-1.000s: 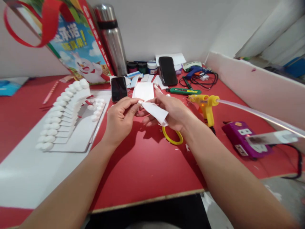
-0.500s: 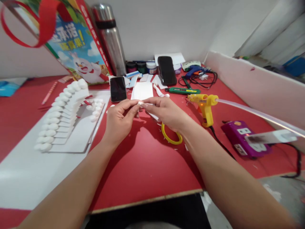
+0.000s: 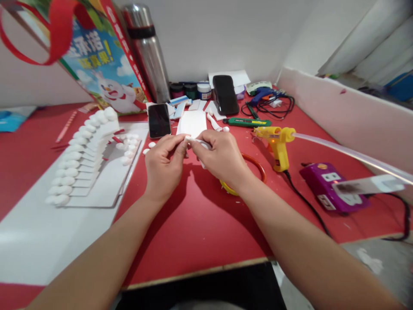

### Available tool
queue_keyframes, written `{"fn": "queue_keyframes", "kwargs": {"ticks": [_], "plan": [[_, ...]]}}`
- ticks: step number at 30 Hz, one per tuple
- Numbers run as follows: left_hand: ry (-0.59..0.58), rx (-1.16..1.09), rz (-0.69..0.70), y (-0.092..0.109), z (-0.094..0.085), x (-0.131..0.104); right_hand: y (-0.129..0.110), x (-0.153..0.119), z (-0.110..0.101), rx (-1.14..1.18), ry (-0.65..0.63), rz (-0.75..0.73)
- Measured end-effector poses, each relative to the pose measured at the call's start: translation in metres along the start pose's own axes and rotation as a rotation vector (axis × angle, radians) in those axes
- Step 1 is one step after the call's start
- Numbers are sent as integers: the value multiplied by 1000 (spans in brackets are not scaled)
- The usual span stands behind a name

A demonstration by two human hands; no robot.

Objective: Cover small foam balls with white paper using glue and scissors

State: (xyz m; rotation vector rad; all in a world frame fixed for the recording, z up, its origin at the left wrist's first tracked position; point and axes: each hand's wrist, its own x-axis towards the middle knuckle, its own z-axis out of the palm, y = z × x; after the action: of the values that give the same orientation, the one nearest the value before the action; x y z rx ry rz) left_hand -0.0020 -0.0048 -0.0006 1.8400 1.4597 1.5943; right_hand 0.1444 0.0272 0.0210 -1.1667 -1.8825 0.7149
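My left hand [image 3: 166,161] pinches a small white piece [image 3: 188,138] between thumb and index finger, above the red table. My right hand [image 3: 221,155] closes on the same piece from the other side, fingertips almost touching the left ones. A pale, flat part [image 3: 206,145] shows at the right fingers; its kind is unclear. Below the right wrist, a yellow loop [image 3: 229,188] and an orange-red loop [image 3: 258,163] look like scissors handles, partly hidden. I cannot tell if the right hand holds them. Small white ovals [image 3: 149,148] lie beside my left hand.
At left, a white stepped model [image 3: 93,168] edged with white ovals stands on a white board [image 3: 38,241]. Behind are a phone [image 3: 159,121], a steel flask [image 3: 150,60] and a printed bag [image 3: 103,64]. At right are a yellow glue gun [image 3: 276,142] and a purple box [image 3: 331,185].
The orange-red loop now shows right of my wrist, and the yellow loop sits more hidden under it. The pale part at my right fingers has shifted. Both hands stay nearly in place, still pinching.
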Motion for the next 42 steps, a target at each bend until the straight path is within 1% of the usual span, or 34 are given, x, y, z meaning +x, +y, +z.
{"fn": "queue_keyframes", "kwargs": {"ticks": [5,10,12,14,16,18,20,21,23,25,27,28,32,34,36,37,40,42], "plan": [[40,69,86,-1,1,-2,-2,-4,0,17,-21,-91],[-2,138,200,-1,2,-5,1,-2,-3,51,-38,-83],[-21,133,206,-1,2,-4,2,-1,-4,41,-34,-76],[-35,97,175,-2,0,-2,3,0,-6,21,-39,-79],[-38,13,98,-4,-3,1,4,1,-7,1,-57,-100],[-61,-112,-28,-6,-6,6,6,1,-8,-16,-84,-136],[-120,-224,-157,-8,-10,9,8,2,-9,-31,-105,-179],[-155,-258,-198,-9,-11,11,9,2,-9,-36,-111,-198],[-198,-264,-201,-9,-13,13,10,3,-9,-32,-116,-218],[-187,-205,-128,-7,-15,14,9,3,-8,20,-131,-193],[-153,-125,-52,-5,-16,14,7,4,-7,152,-188,-101],[-139,-89,-29,-4,-16,13,6,4,-6,256,-228,-17],[-124,-14,1,-5,-16,13,2,10,-9,805,-401,444],[-133,-17,-10,-7,-16,12,3,13,-13,1028,-517,619],[-156,-43,-44,-9,-16,12,5,16,-18,1167,-631,726],[-168,-60,-57,-9,-16,12,6,17,-20,1215,-663,762],[-203,-84,-59,-9,-16,13,9,18,-23,1319,-673,831],[-209,-87,-55,-9,-17,13,10,17,-22,1369,-684,845]]}}
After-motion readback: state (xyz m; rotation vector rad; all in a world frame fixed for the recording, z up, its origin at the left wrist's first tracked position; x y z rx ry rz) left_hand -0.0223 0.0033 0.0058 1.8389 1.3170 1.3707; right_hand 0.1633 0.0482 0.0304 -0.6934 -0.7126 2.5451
